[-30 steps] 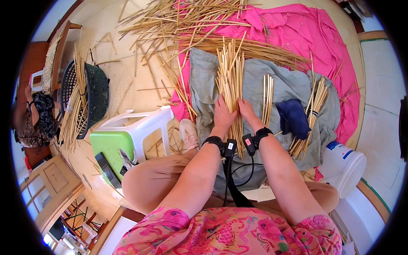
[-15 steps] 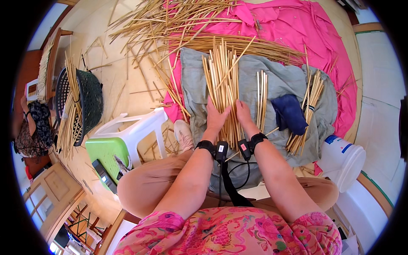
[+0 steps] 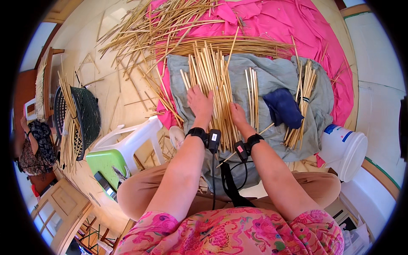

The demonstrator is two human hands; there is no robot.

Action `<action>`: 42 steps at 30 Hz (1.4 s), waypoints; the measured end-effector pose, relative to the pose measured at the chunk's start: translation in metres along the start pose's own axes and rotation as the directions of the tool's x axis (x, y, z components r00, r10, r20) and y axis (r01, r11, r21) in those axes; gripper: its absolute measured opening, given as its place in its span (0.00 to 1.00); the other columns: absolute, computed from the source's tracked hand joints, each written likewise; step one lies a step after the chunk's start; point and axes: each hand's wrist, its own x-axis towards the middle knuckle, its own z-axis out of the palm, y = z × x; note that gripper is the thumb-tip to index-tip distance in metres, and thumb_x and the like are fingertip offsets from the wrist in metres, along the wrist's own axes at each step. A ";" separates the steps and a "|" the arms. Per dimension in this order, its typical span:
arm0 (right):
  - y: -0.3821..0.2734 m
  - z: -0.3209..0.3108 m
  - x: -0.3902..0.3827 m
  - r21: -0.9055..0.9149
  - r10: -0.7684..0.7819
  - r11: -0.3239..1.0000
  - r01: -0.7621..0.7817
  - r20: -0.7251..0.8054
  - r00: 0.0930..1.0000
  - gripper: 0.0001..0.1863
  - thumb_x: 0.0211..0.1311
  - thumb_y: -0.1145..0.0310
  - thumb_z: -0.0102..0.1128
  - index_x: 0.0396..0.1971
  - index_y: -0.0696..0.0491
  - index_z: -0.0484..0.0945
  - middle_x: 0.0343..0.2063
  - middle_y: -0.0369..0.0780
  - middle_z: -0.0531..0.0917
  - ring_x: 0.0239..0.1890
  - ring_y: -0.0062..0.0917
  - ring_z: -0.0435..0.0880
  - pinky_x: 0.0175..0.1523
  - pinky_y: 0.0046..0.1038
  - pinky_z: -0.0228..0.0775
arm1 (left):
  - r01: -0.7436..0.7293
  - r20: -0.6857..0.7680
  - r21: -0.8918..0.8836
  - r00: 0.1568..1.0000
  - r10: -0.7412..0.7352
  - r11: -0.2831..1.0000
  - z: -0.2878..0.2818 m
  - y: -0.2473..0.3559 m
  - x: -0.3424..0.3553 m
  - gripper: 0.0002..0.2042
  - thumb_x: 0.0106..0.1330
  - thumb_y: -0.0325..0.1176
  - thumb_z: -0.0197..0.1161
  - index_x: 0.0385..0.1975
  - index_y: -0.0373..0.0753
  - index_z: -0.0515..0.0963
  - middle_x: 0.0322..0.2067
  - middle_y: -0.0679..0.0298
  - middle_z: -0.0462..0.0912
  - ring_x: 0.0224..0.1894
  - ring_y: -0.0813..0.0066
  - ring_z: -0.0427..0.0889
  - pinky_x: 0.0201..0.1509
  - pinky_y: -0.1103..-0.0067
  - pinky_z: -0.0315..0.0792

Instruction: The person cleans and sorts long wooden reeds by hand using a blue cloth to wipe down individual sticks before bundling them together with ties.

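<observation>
Head view: pale sticks [image 3: 219, 80] spread on a grey cloth [image 3: 276, 70]

The pale sticks lie loosely on the left part of the grey cloth, their length going from near to far. The left hand [image 3: 199, 102] rests on their left side; its grip is open, with the fingers laid over the sticks. The right hand [image 3: 239, 114] is at their right edge, fingers together; whether its grip closes on some stick, I cannot tell. Farther right are a small group of sticks [image 3: 253, 95], a dark blue cloth [image 3: 282, 106] and a tied bundle [image 3: 309, 85]. At the far side, long thin stems [image 3: 255, 46] lie across a pink cloth [image 3: 306, 34].
</observation>
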 end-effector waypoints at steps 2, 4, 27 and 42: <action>0.010 0.000 0.006 0.081 0.016 0.997 -0.018 0.026 1.000 0.25 0.61 0.52 0.44 0.40 0.61 0.74 0.36 0.49 0.79 0.41 0.36 0.76 0.47 0.31 0.64 | -0.202 0.078 -0.010 0.976 0.202 0.979 -0.001 0.014 0.013 0.20 0.51 0.38 0.64 0.42 0.37 0.69 0.41 0.55 0.68 0.48 0.56 0.66 0.50 0.67 0.62; 0.012 0.002 0.008 0.137 0.030 0.990 -0.037 0.059 0.998 0.27 0.61 0.49 0.42 0.38 0.61 0.74 0.36 0.53 0.78 0.43 0.46 0.74 0.47 0.37 0.63 | -0.304 0.148 -0.012 0.942 0.302 0.953 0.006 0.022 0.020 0.14 0.49 0.37 0.65 0.33 0.37 0.74 0.37 0.57 0.71 0.45 0.59 0.69 0.48 0.68 0.64; 0.016 0.007 0.024 0.217 0.098 0.966 -0.141 0.198 0.975 0.29 0.62 0.49 0.44 0.39 0.65 0.75 0.35 0.45 0.79 0.37 0.28 0.77 0.42 0.30 0.67 | 0.122 0.433 -0.066 0.897 -0.082 0.990 -0.016 -0.054 -0.116 0.14 0.52 0.41 0.60 0.23 0.34 0.74 0.22 0.52 0.79 0.27 0.56 0.79 0.33 0.69 0.72; 0.001 -0.003 0.007 0.059 0.052 0.996 -0.060 0.120 0.991 0.32 0.58 0.47 0.44 0.37 0.68 0.74 0.40 0.60 0.74 0.45 0.50 0.72 0.50 0.39 0.62 | -0.337 0.199 -0.130 0.912 0.358 0.932 0.006 0.008 0.015 0.13 0.51 0.33 0.62 0.34 0.36 0.71 0.31 0.54 0.72 0.34 0.56 0.75 0.38 0.67 0.70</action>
